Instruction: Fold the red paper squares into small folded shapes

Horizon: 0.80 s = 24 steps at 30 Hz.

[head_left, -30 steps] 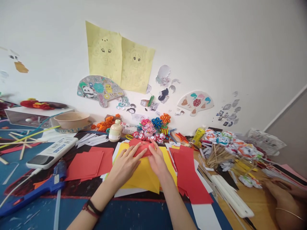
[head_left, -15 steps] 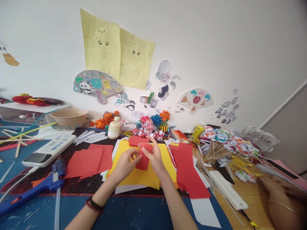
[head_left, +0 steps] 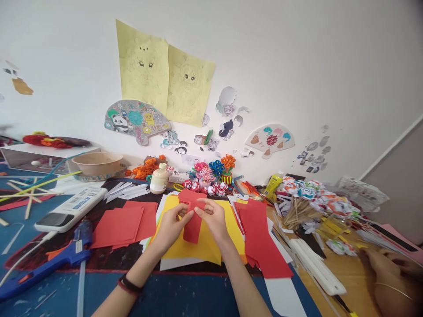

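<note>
A folded strip of red paper (head_left: 192, 228) is held up over yellow sheets (head_left: 209, 247) in the middle. My left hand (head_left: 174, 225) pinches its left edge between thumb and fingers. On the right side my right hand (head_left: 211, 216) grips the upper part, thumb in front and fingers behind. Behind the hands lie more red pieces (head_left: 188, 195). Red squares (head_left: 115, 225) are stacked to the left, and long red sheets (head_left: 262, 240) lie to the right.
A blue glue gun (head_left: 62, 259) and a white power strip (head_left: 71, 209) are at the left. Behind stands a glue bottle (head_left: 159, 179). At the right are a white tool (head_left: 319, 266), wooden sticks (head_left: 299, 214) and another person's hands (head_left: 390, 264).
The red paper has turned and now hangs lower, with its top stretched between my hands. My right fingers have closed down from their raised position. The view has shifted slightly.
</note>
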Available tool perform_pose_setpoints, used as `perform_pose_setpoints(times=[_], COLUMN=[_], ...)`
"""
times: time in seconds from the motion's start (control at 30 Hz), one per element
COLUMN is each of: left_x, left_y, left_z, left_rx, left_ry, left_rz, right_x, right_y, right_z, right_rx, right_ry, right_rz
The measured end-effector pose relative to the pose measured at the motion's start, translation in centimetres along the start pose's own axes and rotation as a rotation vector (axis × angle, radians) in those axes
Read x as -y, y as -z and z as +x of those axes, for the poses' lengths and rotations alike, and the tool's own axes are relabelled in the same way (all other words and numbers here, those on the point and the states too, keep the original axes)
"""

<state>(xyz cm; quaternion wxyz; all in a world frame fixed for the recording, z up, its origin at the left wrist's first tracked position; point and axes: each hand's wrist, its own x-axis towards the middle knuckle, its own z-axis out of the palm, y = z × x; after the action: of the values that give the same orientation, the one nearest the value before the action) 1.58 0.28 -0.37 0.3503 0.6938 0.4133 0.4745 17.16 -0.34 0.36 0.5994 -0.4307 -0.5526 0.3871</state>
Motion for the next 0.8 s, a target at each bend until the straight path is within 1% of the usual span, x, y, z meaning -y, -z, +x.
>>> perform_pose_setpoints(times=[0.17, 0.3, 0.6, 0.8], left_x=[-0.2, -0.5, -1.1, -1.1], left_y=[0.4, 0.6, 0.7, 0.8], left_z=[0.0, -0.1, -0.2, -0.2], left_rx=[-0.036, -0.033, -0.035, -0.045], left_ry=[-0.004, -0.023, -0.06, -0.053], left_rz=[-0.039, -0.041, -0.016, 0.004], right_x=[-0.1, 0.3, 1.2, 1.2], right_y=[-0.3, -0.3, -0.1, -0.1], right_z=[-0.1, -0.2, -0.4, -0.5], right_rx=[-0.043, -0.031, -0.011, -0.02], right_ry=[-0.061, -0.007, 0.053, 0.064], right_rz=[0.039, 0.036, -0.014, -0.017])
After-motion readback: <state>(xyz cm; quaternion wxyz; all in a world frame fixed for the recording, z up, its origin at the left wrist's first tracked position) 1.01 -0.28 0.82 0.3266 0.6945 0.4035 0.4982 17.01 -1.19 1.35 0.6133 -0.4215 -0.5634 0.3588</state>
